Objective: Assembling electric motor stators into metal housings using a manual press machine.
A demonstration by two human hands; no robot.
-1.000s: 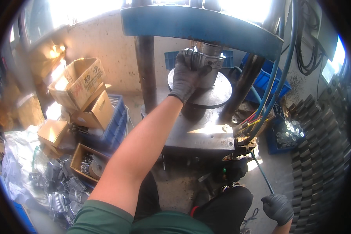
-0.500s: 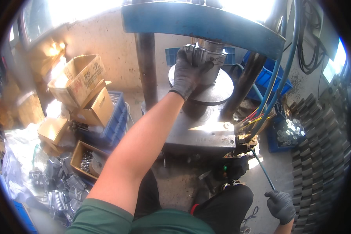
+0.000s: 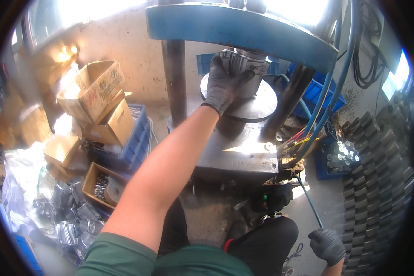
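Note:
My left hand (image 3: 224,85), in a dark grey glove, is wrapped round the side of a finned silver metal housing (image 3: 258,66). The housing sits on a grey cylindrical block (image 3: 251,87) above a round steel plate (image 3: 262,103) of a press. Directly overhead is the blue crossbeam (image 3: 239,25), with only a thin strip of the metal piece beneath it showing. Down at the right, my gloved right hand (image 3: 327,247) is closed at the end of a thin lever rod (image 3: 311,202). The rod slants up to the press's valve area; my fingers hide its tip.
Cardboard boxes (image 3: 92,89) and a blue crate (image 3: 135,138) stand at the left, above loose finned metal parts (image 3: 69,232). Stacked metal pieces (image 3: 372,184) line the right side. Hoses (image 3: 329,96) hang beside the press, near a blue bin (image 3: 329,158) of round parts.
The gap between the crossbeam and the housing has narrowed as the plate, with the housing and my left hand, rose toward the beam. My right hand has shifted slightly left and down with the lever.

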